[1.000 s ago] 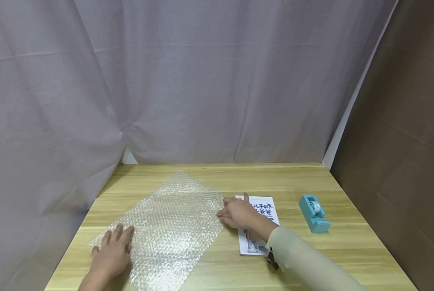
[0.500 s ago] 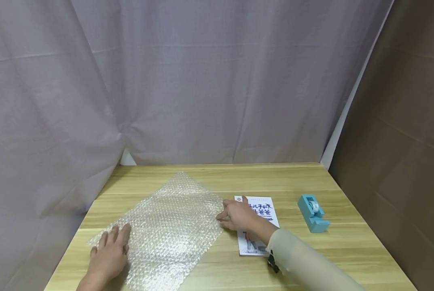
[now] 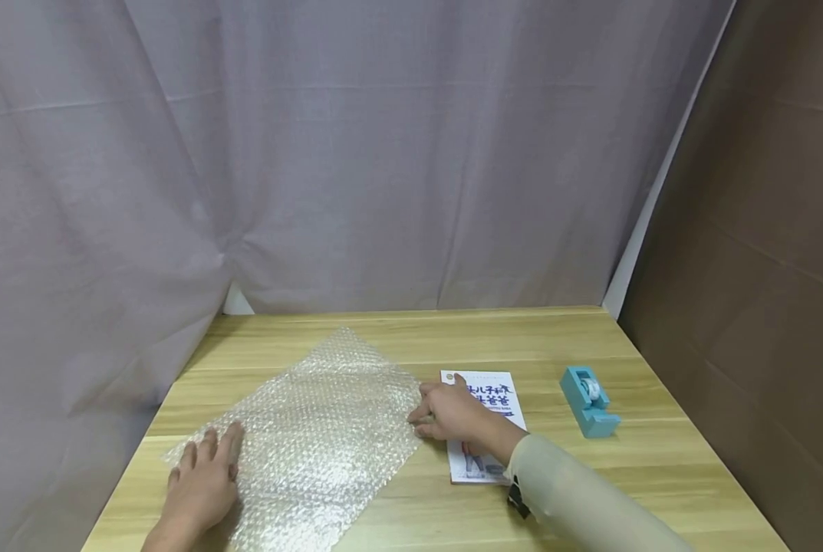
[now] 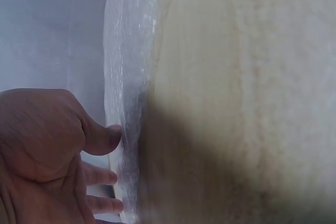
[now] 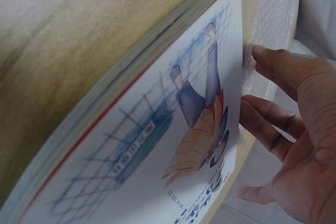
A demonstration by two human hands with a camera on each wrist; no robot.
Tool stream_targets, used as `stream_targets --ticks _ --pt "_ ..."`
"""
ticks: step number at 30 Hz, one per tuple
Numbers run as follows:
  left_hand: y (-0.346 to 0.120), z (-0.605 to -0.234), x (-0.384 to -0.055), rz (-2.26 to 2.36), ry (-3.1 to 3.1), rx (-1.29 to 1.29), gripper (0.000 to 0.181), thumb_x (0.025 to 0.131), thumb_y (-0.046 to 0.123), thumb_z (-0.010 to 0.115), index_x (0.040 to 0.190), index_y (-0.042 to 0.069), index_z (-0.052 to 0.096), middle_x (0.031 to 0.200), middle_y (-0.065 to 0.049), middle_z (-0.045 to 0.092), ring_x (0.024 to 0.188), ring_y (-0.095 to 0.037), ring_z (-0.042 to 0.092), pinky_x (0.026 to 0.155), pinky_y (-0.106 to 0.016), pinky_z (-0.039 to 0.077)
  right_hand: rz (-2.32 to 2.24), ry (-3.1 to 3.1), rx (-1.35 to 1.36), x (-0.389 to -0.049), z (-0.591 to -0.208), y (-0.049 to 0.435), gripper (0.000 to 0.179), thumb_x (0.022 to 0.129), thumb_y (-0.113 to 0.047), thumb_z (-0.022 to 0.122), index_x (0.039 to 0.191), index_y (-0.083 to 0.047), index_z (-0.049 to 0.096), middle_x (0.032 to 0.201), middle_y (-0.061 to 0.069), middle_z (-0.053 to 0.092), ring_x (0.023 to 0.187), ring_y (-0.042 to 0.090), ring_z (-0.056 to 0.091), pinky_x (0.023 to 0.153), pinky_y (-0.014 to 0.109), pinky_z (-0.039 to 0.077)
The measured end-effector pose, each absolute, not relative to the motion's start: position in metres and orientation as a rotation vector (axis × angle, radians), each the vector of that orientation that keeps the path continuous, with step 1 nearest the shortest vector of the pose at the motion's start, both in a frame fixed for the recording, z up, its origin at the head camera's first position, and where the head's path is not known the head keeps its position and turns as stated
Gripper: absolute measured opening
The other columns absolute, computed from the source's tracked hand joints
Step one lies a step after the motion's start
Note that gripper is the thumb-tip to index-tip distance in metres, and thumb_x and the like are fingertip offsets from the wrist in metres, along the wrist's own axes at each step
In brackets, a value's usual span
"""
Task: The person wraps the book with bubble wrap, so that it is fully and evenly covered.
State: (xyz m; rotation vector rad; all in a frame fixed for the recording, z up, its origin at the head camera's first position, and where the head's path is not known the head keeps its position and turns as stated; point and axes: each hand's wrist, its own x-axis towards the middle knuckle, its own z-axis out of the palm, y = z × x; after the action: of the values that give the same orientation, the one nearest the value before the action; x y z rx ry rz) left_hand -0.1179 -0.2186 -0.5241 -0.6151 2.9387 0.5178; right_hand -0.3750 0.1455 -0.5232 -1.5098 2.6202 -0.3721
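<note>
A sheet of clear bubble wrap [image 3: 321, 429] lies flat on the wooden table, one corner pointing toward the back. My left hand [image 3: 200, 487] rests on its left part with the fingers straight. In the left wrist view the thumb and fingertips of that hand meet the wrap's edge. My right hand [image 3: 452, 414] reaches across a white book [image 3: 480, 464] and its fingertips touch the wrap's right corner. The right wrist view has the thumb and fingers apart and slightly bent, beside the book. The hand and forearm hide part of the book's cover.
A blue tape dispenser [image 3: 588, 402] with a roll of clear tape stands right of the book. Grey cloth [image 3: 356, 153] hangs behind the table and along its left side. A brown panel [image 3: 749, 268] borders the right.
The left hand has shifted slightly left over the bubble wrap. The right hand stays at the wrap's right corner. The whole head view has drifted a little.
</note>
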Motion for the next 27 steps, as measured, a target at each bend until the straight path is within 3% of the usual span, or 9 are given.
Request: stream_targets --ticks 6,17,27 --pt "-0.217 -0.524 -0.118 0.516 2.944 -0.649 0.07 0.109 0.012 0.043 0.174 0.007 0.017 0.172 -0.047 0.009 0.153 -0.077 0.011 0.12 -0.092 0.019 -0.381 2.593 -1.545 -0.378 -0.521 0.145 0.02 0.091 -0.033 0.09 0.111 -0.031 0.089 0.092 -0.012 0.064 0.086 0.006 0.06 0.115 0.089 0.035" --pt "-0.216 -0.528 -0.121 0.516 2.962 -0.683 0.069 0.11 0.011 0.042 0.173 0.006 0.016 0.169 -0.051 0.008 0.153 -0.079 0.012 0.121 -0.09 0.021 -0.393 2.538 -1.594 -0.387 -0.524 0.148 0.021 0.093 -0.033 0.088 0.114 -0.031 0.088 0.089 -0.009 0.064 0.078 0.0 0.047 0.118 0.084 0.037" --pt "-0.216 -0.531 -0.122 0.518 2.962 -0.717 0.067 0.11 0.011 0.042 0.172 0.003 0.019 0.168 -0.052 0.007 0.151 -0.08 0.011 0.123 -0.088 0.021 -0.433 2.507 -1.642 -0.392 -0.53 0.151 0.022 0.092 -0.031 0.089 0.115 -0.031 0.089 0.085 -0.008 0.06 0.071 -0.002 0.043 0.112 0.08 0.044"
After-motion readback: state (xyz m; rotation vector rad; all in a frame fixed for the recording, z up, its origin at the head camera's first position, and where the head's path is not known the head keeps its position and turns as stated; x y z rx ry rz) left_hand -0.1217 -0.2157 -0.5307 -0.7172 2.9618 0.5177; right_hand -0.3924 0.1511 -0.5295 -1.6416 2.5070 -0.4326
